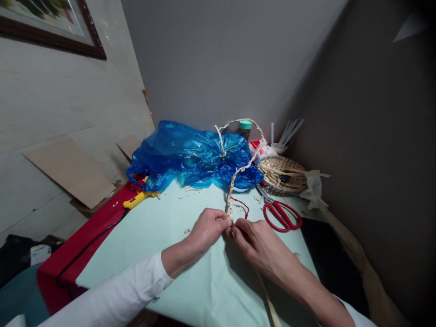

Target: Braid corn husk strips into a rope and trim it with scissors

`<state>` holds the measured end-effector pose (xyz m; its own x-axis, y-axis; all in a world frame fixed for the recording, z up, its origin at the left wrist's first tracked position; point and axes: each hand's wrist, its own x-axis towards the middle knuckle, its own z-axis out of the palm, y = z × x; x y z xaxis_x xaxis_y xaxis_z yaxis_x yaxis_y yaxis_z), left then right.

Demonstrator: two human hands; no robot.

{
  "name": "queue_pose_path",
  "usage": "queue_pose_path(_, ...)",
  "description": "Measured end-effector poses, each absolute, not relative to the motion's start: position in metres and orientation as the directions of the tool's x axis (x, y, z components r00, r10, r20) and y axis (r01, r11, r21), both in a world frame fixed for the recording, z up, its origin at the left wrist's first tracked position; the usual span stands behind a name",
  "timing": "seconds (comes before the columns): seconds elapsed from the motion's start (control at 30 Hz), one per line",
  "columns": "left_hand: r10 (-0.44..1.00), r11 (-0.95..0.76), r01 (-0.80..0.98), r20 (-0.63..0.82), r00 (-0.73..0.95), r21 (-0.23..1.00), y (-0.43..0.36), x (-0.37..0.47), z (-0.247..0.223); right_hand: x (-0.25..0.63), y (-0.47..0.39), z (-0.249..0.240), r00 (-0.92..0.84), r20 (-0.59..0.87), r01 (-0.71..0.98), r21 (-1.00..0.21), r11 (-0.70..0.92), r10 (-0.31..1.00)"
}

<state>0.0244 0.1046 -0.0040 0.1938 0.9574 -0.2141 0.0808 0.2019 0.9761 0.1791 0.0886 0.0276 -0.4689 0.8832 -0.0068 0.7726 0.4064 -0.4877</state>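
Note:
A pale braided cord [232, 186], apparently of straw or husk, runs from my fingers up over a blue plastic bag and curls in a loop. My left hand [209, 229] pinches the near end of the braid. Beside it, my right hand [257, 240] is closed on the same end, its fingertips almost touching the left ones. A loose pale strand [267, 297] trails below my right hand toward the table's front. Next to the braid lies a thin red string [244, 206]. Red-handled scissors [282, 215] rest just beyond my right hand.
The crumpled blue bag [184, 152] fills the back of the table. A woven basket [282, 175] with strips stands at the right, before a cup of white sticks [279, 146]. At the left lies a yellow-handled tool [138, 199] with a black cord. Long fibres [350, 245] hang along the right side.

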Motion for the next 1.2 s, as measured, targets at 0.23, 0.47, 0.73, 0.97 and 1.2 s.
queue_pose_path(0.23, 0.911, 0.31, -0.106, -0.263, 0.318, 0.945, 0.102, 0.015, 0.003, 0.163, 0.073, 0.015, -0.527, 0.016, 0.844, -0.113, 0.525, 0.85)
queue_pose_path(0.47, 0.918, 0.27, -0.104, -0.223, 0.327, 0.957, 0.1, 0.013, 0.015, 0.176, 0.085, 0.022, -0.409, 0.173, 0.795, -0.414, 0.443, 0.896)
queue_pose_path(0.73, 0.91, 0.208, -0.04, -0.178, 0.375, 0.977, 0.104, 0.011, 0.011, 0.173, 0.105, 0.01, -0.417, -0.04, 0.449, -0.878, 0.168, 0.908)
queue_pose_path(0.97, 0.898, 0.168, -0.061, -0.127, 0.421, 0.984, 0.102, 0.011, 0.014, 0.173, 0.11, 0.005, -0.45, 0.002, 0.475, -0.846, 0.242, 0.893)
queue_pose_path(1.2, 0.894, 0.193, 0.012, -0.181, 0.41, 0.981, 0.102, 0.008, 0.018, 0.174, 0.108, 0.005, -0.426, 0.076, 0.477, -0.828, 0.296, 0.901)
